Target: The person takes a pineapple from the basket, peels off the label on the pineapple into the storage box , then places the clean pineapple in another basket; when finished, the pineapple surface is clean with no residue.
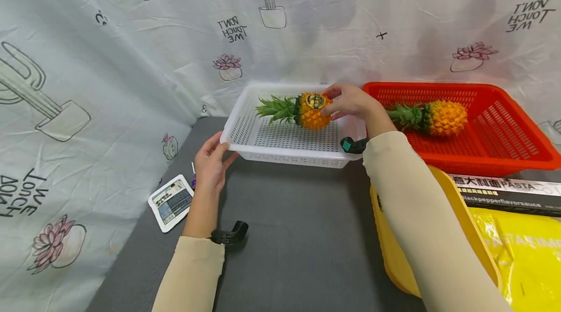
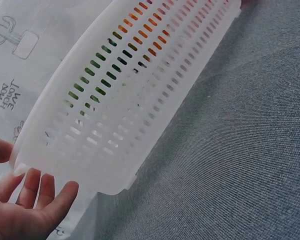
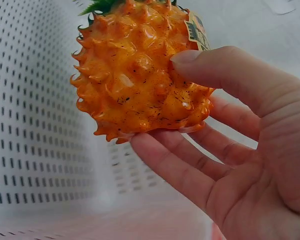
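Note:
My right hand point(image 1: 350, 102) grips the base end of a small orange pineapple point(image 1: 312, 118) with a round label and green leaves. Thumb and fingers wrap its spiky skin point(image 3: 135, 80) in the right wrist view. The fruit lies sideways, in or just above a white perforated plastic basket point(image 1: 298, 149); whether it touches the bottom I cannot tell. At the basket's near left corner my left hand point(image 1: 210, 163) pinches the rim, thumb above and fingers below, as the left wrist view shows with the hand point(image 2: 27, 212) at the basket wall point(image 2: 55, 150).
A red basket point(image 1: 504, 166) on the right holds another pineapple point(image 1: 444, 118). Nearer stand a yellow tray point(image 1: 401, 268), a black pasta box point(image 1: 504, 195) and a yellow packet point(image 1: 526, 253). A white-edged labelled card point(image 1: 172, 202) lies left on the grey table point(image 1: 298, 234). Printed cloth point(image 1: 324, 25) hangs behind.

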